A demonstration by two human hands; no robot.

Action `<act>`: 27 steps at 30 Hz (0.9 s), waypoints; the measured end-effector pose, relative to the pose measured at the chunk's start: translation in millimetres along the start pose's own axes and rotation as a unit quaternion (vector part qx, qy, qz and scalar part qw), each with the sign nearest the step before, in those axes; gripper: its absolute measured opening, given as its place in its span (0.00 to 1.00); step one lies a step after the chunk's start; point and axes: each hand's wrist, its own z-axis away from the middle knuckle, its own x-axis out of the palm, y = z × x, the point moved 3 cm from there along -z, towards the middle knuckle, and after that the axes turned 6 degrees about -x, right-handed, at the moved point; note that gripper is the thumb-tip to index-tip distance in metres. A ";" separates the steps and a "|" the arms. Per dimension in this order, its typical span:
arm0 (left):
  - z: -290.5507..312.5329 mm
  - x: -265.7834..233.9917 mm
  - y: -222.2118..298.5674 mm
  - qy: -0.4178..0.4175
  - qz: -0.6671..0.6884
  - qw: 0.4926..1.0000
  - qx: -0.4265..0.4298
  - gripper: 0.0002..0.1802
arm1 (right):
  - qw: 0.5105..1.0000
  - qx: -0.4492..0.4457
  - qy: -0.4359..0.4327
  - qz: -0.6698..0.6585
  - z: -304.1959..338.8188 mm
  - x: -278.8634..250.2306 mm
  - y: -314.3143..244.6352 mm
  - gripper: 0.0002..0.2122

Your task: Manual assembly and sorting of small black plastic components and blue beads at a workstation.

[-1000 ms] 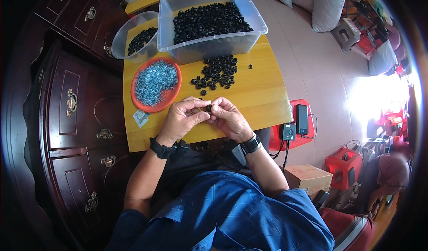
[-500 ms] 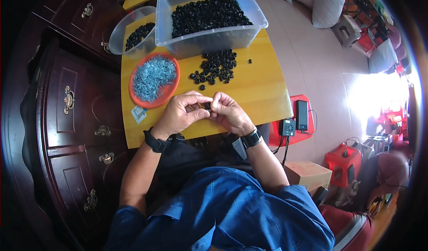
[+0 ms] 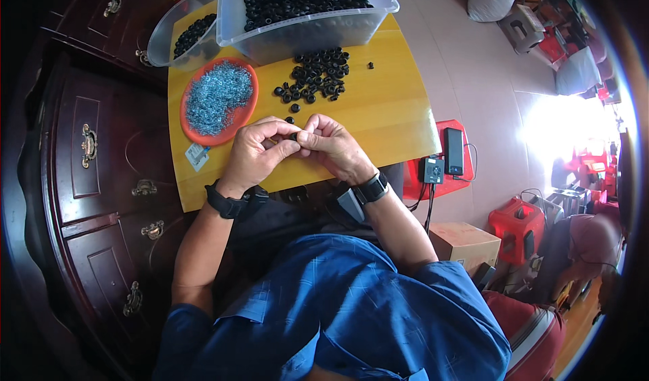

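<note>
My left hand (image 3: 260, 150) and my right hand (image 3: 332, 146) meet over the near edge of the yellow table (image 3: 378, 117). Pinched between their fingertips is a small round black plastic piece (image 3: 294, 137), mostly hidden by the fingers. Just beyond my fingers lies a similar loose black piece (image 3: 290, 119). A scattered pile of such black ring-shaped pieces (image 3: 318, 77) spreads farther back. Left of it, an orange-red oval plate (image 3: 238, 118) holds a heap of tiny shiny, silvery-blue parts (image 3: 215, 97), too small to make out singly.
A large clear bin (image 3: 304, 43) full of black pieces stands at the back, beside a round clear tub (image 3: 159, 46) with more. A small white tag (image 3: 197, 156) lies by the plate. Dark wooden cabinets (image 3: 101, 137) line the left. A red stool (image 3: 443, 186) carrying black devices stands at right.
The whole view has shifted, so the table sits higher and farther left. My hands stay together on the black piece. A loose piece now shows just beyond my fingers.
</note>
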 end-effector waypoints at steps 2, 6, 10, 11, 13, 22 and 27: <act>0.9 0.9 7.4 -0.003 -0.009 1.000 -0.003 0.09 | 0.999 0.027 -0.022 -0.021 -1.8 -3.6 2.2 0.05; 3.6 -1.5 4.6 0.010 -0.042 0.999 -0.013 0.10 | 0.998 0.034 -0.037 -0.041 -0.1 -2.6 -0.5 0.03; 0.7 -2.7 9.2 0.025 -0.073 0.996 0.041 0.08 | 0.989 0.069 -0.062 -0.113 1.9 -4.9 -11.0 0.07; 0.2 -3.4 10.2 0.027 -0.077 0.996 0.043 0.08 | 0.986 0.081 -0.072 -0.123 0.9 -6.1 -11.6 0.08; -0.3 -4.5 14.5 0.041 -0.108 0.991 0.073 0.08 | 0.984 0.085 -0.080 -0.134 0.1 -8.4 -9.9 0.08; -4.0 -17.8 36.2 0.036 -0.172 0.981 0.077 0.10 | 0.983 0.094 -0.077 -0.137 0.4 -8.2 -14.6 0.08; -1.6 -55.5 12.4 0.022 -0.228 0.972 -0.045 0.11 | 0.982 0.097 -0.078 -0.145 3.0 -10.4 -11.7 0.08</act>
